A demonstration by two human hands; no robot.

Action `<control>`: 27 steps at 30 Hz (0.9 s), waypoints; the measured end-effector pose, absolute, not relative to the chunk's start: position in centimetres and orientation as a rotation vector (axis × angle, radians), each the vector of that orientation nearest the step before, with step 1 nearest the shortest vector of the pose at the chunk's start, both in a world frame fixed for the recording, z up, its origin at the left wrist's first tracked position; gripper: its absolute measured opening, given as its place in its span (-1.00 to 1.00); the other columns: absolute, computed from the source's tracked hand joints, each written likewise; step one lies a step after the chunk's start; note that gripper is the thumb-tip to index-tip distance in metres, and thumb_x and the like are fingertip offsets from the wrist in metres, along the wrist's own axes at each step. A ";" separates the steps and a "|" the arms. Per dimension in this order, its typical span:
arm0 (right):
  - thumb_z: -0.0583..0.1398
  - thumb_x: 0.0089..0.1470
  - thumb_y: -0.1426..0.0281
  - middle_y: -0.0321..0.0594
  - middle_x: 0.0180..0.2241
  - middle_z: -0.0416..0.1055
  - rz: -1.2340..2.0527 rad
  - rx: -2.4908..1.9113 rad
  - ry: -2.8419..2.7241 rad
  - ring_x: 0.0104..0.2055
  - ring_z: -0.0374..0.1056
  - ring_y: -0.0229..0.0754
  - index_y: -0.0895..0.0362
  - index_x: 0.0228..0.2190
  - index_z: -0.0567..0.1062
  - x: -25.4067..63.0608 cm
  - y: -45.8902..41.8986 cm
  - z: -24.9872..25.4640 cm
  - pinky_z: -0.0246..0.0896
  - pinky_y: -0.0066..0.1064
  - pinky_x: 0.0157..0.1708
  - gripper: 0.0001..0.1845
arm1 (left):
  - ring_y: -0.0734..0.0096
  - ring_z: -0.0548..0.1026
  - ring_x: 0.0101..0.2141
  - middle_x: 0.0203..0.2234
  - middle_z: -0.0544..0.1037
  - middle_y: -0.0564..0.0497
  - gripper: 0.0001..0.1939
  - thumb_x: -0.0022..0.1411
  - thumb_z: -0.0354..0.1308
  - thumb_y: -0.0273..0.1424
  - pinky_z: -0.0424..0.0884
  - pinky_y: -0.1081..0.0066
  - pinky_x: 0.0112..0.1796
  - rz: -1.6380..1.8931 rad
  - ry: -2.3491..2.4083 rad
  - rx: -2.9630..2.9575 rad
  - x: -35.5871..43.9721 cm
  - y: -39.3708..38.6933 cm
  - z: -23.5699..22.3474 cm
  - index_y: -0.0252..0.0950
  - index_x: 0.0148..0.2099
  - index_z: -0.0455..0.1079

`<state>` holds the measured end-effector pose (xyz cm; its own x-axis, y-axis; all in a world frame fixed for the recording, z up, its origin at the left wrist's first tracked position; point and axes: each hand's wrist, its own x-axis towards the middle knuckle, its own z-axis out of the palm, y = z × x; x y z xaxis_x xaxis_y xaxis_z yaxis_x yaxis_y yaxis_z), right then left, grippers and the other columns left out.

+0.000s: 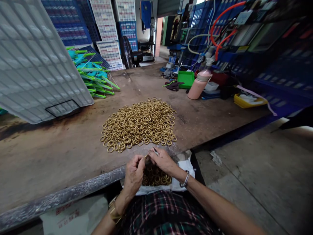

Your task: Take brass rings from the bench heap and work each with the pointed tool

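Just over the table's front edge, my left hand (133, 172) pinches a brass-coloured ring (146, 156), which shows edge-on and only in part. Close beside it, my right hand (163, 160) is closed round a small pointed metal tool (156, 151) with a dark tip; most of the tool is hidden by the fingers. Below both hands an open white bag (187, 165) at my lap holds many similar rings (158, 180). Ahead of my hands, a wide heap of loose brass-coloured rings (141, 122) lies on the worn tabletop (73, 143).
A white plastic crate (44, 62) stands tilted at left, beside bright green and teal plastic pieces (95, 73). Toward the back right are a green tray (186, 79), a pink bottle (198, 85) and a yellow container (249, 100). A printed sack (75, 215) sits under the table edge.
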<state>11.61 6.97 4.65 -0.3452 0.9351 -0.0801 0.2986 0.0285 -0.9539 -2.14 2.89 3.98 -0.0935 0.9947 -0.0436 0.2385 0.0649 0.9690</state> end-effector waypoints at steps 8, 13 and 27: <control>0.01 0.05 0.34 -0.44 -0.67 0.16 1.293 -1.320 -1.728 -0.59 0.06 -0.38 0.15 -0.57 0.30 11.2 6.7 4.6 -0.04 -0.54 -0.56 -0.77 | 0.63 0.10 -0.73 -0.70 0.22 0.19 -0.69 0.11 0.02 -0.13 0.04 0.56 -0.68 0.976 1.312 1.015 -2.3 2.5 4.2 -0.29 -0.41 0.27; 0.02 0.05 0.36 -0.41 -0.62 0.17 1.174 -1.289 -1.800 -0.53 0.08 -0.37 0.17 -0.56 0.34 11.2 6.6 4.6 -0.04 -0.54 -0.52 -0.77 | 0.69 0.08 -0.75 -0.67 0.25 0.18 -0.68 0.11 0.03 -0.12 0.00 0.61 -0.72 0.957 1.172 0.858 -2.2 2.4 4.3 -0.30 -0.43 0.22; 0.03 0.04 0.38 -0.42 -0.62 0.19 1.165 -1.270 -1.805 -0.55 0.09 -0.38 0.17 -0.54 0.36 10.9 6.1 5.1 -0.02 -0.55 -0.53 -0.79 | 0.68 0.15 -0.69 -0.55 0.37 0.09 -0.67 0.05 0.10 -0.12 0.03 0.62 -0.70 0.954 1.092 0.766 -2.4 2.0 4.4 -0.32 -0.36 0.25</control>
